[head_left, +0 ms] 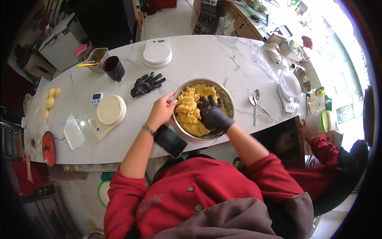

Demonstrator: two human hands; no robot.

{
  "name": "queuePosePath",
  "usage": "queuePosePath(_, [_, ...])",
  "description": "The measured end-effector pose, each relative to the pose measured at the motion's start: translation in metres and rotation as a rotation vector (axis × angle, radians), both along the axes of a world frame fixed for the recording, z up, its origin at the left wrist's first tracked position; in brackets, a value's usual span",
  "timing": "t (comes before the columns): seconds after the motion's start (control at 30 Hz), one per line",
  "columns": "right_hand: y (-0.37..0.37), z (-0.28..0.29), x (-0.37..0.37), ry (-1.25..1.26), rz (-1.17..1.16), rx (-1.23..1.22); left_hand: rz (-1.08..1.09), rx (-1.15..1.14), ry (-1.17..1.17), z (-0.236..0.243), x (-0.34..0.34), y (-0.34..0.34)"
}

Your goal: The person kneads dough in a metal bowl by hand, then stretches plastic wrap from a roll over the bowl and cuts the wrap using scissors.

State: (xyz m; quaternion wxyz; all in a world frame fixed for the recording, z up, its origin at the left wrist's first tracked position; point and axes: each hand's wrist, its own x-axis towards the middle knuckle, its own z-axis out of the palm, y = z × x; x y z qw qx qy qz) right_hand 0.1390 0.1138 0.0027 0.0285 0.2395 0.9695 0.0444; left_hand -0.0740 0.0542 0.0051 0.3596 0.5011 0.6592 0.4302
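Observation:
A steel bowl [228, 102] of lumpy yellow dough [188, 104] stands at the counter's near side. My left hand [162, 110] grips the bowl's left rim, thumb and fingers bare. My right hand [215, 115], in a black glove, is in the dough on the right side of the bowl, fingers curled into it and partly hidden. A dark phone [170, 141] lies by my left wrist, below the bowl. A crumpled black glove [145, 85] lies left of the bowl, and two spoons [254, 107] lie to its right.
The marble counter [207, 51] holds scales [107, 113], [156, 53], a timer [96, 98], a mug [114, 69], a container [98, 55], pale dough balls [51, 97], a scraper [73, 131] and a red dish [48, 148]. Red-sleeved co-workers [324, 153] are at both sides; another person [205, 16] stands beyond.

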Motion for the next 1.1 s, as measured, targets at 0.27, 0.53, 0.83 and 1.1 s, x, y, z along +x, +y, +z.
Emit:
queuePosePath(0.27, [0.015, 0.079, 0.015, 0.001, 0.245, -0.284, -0.057, -0.173, -0.720, -0.008, 0.032, -0.037])
queuePosePath(0.53, [0.020, 0.052, 0.004, -0.113, 0.550, -0.214, -0.172, -0.295, -1.027, 0.006, 0.035, -0.054])
queuePosePath(0.83, [0.024, 0.001, -0.011, 0.008, 0.398, -0.335, -0.071, -0.212, -1.147, 0.009, 0.046, -0.060])
queuePosePath(1.1, [0.026, 0.007, -0.032, 0.202, -0.128, -0.674, -0.147, -0.167, -1.123, 0.000, 0.039, -0.058])
